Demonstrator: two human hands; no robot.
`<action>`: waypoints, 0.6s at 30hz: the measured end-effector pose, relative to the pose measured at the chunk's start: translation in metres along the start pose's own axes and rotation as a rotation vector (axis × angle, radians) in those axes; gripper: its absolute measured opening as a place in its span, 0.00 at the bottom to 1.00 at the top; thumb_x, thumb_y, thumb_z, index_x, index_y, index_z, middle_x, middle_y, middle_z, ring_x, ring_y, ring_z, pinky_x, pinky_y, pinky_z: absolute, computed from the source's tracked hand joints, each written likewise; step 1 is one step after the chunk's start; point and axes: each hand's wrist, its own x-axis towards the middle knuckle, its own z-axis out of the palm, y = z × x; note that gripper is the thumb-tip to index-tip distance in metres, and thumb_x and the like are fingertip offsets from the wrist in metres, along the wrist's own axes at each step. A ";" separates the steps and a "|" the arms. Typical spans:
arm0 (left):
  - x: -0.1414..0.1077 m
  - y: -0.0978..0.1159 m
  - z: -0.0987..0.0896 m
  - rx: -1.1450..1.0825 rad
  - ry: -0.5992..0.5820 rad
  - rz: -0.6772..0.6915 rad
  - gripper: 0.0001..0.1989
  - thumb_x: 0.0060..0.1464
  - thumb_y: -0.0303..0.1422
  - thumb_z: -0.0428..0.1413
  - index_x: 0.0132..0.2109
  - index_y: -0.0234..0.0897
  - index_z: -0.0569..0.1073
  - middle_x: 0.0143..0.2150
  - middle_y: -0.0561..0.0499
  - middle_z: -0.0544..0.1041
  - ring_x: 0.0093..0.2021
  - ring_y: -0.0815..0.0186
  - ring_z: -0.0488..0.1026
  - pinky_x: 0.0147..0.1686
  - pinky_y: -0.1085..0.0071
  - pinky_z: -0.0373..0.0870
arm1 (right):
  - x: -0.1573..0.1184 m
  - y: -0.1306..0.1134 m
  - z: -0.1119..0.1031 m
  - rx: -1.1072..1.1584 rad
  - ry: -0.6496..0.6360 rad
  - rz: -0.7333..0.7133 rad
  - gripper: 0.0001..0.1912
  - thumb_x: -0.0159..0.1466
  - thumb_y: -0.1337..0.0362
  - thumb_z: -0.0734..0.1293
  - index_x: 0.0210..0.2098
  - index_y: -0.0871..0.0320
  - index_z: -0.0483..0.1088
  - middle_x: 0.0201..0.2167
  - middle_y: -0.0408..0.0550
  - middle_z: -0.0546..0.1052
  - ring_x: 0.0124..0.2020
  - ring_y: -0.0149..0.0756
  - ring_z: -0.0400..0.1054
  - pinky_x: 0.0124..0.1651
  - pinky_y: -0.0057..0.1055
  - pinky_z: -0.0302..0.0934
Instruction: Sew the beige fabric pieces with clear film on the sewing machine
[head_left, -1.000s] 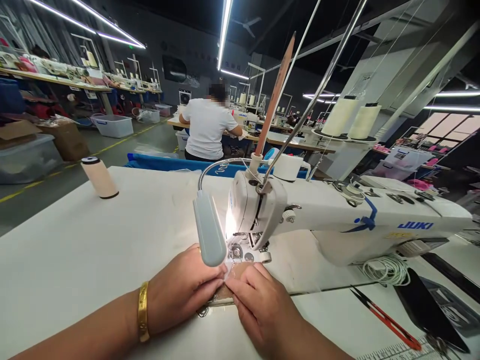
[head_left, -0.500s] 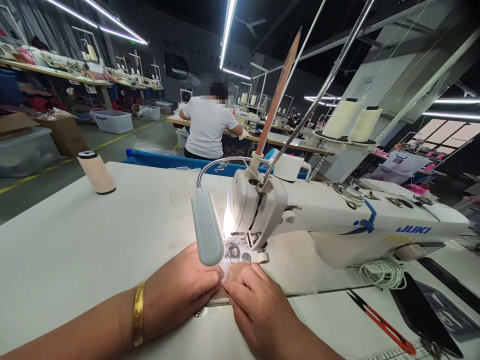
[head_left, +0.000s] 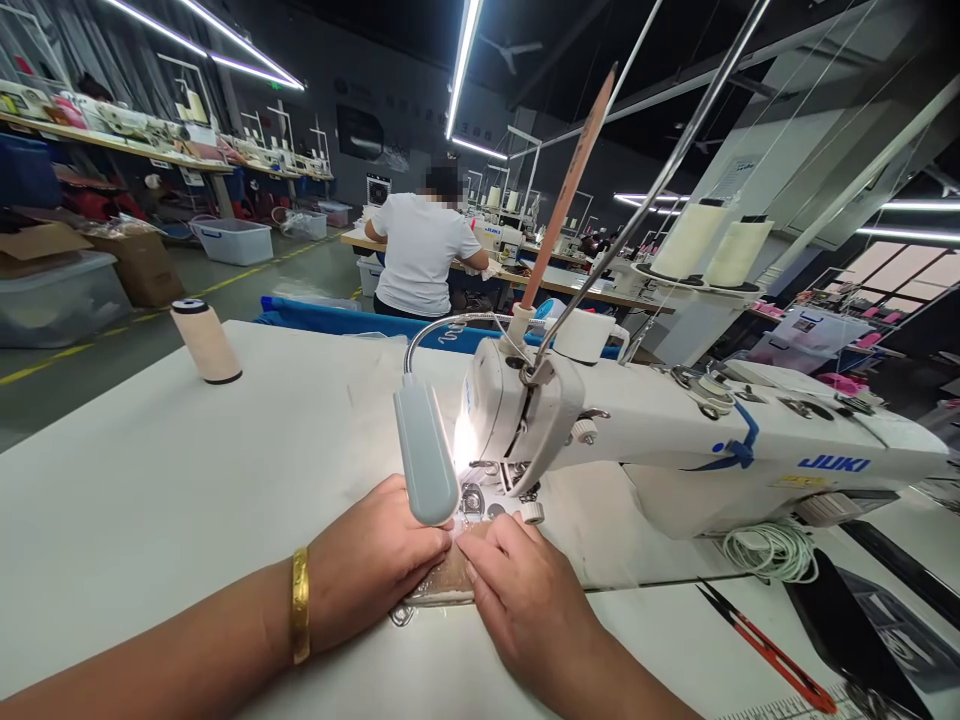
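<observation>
Both my hands are at the front of a white sewing machine [head_left: 645, 410], just below its needle area. My left hand [head_left: 375, 555] has its thumb and fingers pressed together, partly hidden behind the grey lamp head [head_left: 426, 455]. Opposite it, my right hand [head_left: 525, 590] pinches with curled fingers, its fingertips close to the left ones. Between them shows a sliver of thin white fabric [head_left: 455, 536], mostly covered by the fingers. Beneath the hands lies a tan, shiny patch [head_left: 448, 578] on the machine bed. The presser foot is only partly visible beyond the fingertips.
A peach thread cone [head_left: 207, 342] stands on the white table [head_left: 112, 480] at left. Red-handled thread snips [head_left: 765, 645], a ruler [head_left: 787, 708], coiled pale green cord [head_left: 772, 552] and a black phone-like object [head_left: 847, 625] lie at right. A person in white [head_left: 424, 250] sits ahead.
My fingertips have drawn slightly nearer the presser foot, and less white fabric shows between them. More of the tan patch shows. The whole view has shifted a little.
</observation>
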 end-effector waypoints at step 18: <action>0.005 0.003 -0.006 -0.010 0.021 0.051 0.18 0.70 0.22 0.46 0.36 0.40 0.76 0.32 0.51 0.79 0.32 0.62 0.73 0.36 0.65 0.69 | 0.000 0.000 -0.006 0.066 -0.024 0.085 0.15 0.74 0.73 0.58 0.49 0.55 0.74 0.33 0.46 0.74 0.32 0.41 0.64 0.36 0.36 0.60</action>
